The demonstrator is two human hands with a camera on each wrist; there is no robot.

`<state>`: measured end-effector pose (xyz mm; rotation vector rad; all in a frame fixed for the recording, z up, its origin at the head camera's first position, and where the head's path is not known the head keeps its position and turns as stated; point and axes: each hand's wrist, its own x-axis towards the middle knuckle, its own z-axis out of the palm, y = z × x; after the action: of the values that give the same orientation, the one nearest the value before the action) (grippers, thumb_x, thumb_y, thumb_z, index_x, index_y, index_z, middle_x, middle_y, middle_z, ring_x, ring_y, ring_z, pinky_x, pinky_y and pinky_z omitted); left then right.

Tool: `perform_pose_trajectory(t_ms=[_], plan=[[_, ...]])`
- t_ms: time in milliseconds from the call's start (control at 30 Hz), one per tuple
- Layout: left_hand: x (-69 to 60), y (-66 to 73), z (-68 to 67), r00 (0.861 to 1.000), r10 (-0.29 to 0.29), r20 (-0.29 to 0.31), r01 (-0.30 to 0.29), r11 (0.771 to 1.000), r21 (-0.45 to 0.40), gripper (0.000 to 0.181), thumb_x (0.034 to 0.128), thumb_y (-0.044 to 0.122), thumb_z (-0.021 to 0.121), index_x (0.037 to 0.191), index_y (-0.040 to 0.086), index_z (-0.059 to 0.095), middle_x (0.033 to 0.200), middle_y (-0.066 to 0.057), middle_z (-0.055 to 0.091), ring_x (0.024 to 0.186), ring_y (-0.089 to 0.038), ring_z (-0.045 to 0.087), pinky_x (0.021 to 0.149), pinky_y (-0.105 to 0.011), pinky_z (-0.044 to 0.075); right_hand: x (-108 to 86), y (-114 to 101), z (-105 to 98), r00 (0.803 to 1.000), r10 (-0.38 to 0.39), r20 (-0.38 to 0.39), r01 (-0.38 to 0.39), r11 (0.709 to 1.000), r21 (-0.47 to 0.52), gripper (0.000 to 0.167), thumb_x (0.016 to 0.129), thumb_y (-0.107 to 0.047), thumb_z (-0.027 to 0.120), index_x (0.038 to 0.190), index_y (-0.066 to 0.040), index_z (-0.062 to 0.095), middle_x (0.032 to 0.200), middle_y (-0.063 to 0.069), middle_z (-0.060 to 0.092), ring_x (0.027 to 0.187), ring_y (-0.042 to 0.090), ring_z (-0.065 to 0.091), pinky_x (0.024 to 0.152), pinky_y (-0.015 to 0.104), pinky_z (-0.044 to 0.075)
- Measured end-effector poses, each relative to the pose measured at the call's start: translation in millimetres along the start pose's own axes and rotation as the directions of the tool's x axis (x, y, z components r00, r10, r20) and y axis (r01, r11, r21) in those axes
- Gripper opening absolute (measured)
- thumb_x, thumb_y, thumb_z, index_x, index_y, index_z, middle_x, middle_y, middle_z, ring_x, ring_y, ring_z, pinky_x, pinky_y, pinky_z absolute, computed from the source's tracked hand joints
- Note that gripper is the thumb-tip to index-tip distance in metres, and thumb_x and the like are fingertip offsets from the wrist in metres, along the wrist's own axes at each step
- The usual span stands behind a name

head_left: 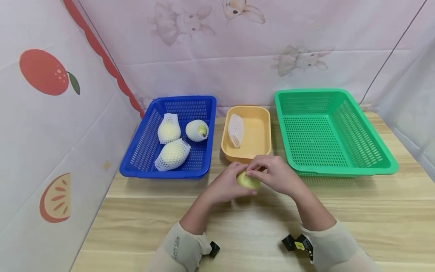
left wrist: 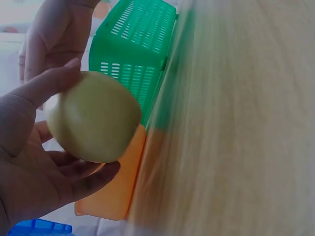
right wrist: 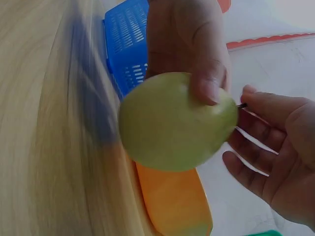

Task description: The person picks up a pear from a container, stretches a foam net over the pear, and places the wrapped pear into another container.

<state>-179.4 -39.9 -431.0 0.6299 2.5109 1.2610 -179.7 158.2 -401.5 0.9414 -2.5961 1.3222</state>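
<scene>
A yellow-green pear (head_left: 249, 181) is held above the table in front of the small orange tray. The left hand (head_left: 227, 185) grips it with thumb and fingers round its sides; its body (left wrist: 93, 118) is bare in the left wrist view. In the right wrist view, the thumb and a finger of the right hand (right wrist: 290, 142) pinch the short dark stem (right wrist: 242, 105), the other fingers loosely bent beside the pear. A white foam net (head_left: 236, 130) lies in the orange tray (head_left: 259, 141), at its left side.
At the left, a blue basket (head_left: 166, 174) holds three pale fruits in white foam nets; one net leaves a green stem end showing. A green basket (head_left: 309, 141) stands at the right. Printed cloth hangs behind and at the left.
</scene>
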Motion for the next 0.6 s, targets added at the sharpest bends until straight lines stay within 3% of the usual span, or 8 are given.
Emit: perform_pose_trajectory(t_ms=[100, 233, 400, 600], plan=[[2.2, -4.6, 1.0, 0.999, 0.007, 0.036, -0.007, 1.000, -0.015, 0.064, 0.0738, 0.033, 0.086, 0.132, 0.027, 0.060, 0.113, 0.006, 0.060, 0.094, -0.012, 0.057, 0.076, -0.026, 0.051, -0.4, 2, -1, 0.996, 0.060, 0.068, -0.059, 0.998, -0.025, 0.007, 0.089, -0.024, 0.074, 0.092, -0.017, 0.074, 0.088, -0.009, 0.070, 0.082, 0.006, 0.064, 0.074, 0.030, 0.056], [4.6, -11.3, 1.4, 0.997, -0.002, 0.071, 0.008, 0.997, -0.081, 0.059, 0.0728, 0.026, 0.085, 0.127, 0.022, 0.061, 0.106, 0.004, 0.065, 0.089, -0.011, 0.060, 0.072, -0.026, 0.053, 0.9, 3, -3, 0.976, 0.122, 0.180, -0.118, 0.992, -0.037, 0.019, 0.087, -0.022, 0.075, 0.105, -0.015, 0.073, 0.098, -0.006, 0.070, 0.094, 0.013, 0.065, 0.082, 0.039, 0.056], [4.9, -15.5, -2.0, 0.995, -0.019, 0.101, 0.034, 0.988, -0.148, 0.067, 0.0738, 0.024, 0.083, 0.134, 0.020, 0.054, 0.117, 0.004, 0.062, 0.096, -0.013, 0.059, 0.078, -0.028, 0.053, 1.0, 5, -5, 0.952, 0.145, 0.268, -0.122, 0.987, -0.103, 0.037, 0.080, -0.018, 0.080, 0.115, -0.011, 0.069, 0.113, 0.001, 0.067, 0.108, 0.023, 0.062, 0.092, 0.046, 0.052], [2.9, -13.2, -6.7, 0.992, -0.043, 0.115, 0.050, 0.996, -0.067, 0.072, 0.0752, 0.029, 0.083, 0.138, 0.021, 0.050, 0.122, 0.005, 0.059, 0.102, -0.016, 0.058, 0.084, -0.029, 0.050, 0.2, 6, 1, 0.941, 0.180, 0.287, -0.145, 0.980, -0.139, 0.049, 0.075, -0.014, 0.082, 0.121, -0.009, 0.067, 0.123, 0.006, 0.063, 0.114, 0.026, 0.059, 0.096, 0.046, 0.050]])
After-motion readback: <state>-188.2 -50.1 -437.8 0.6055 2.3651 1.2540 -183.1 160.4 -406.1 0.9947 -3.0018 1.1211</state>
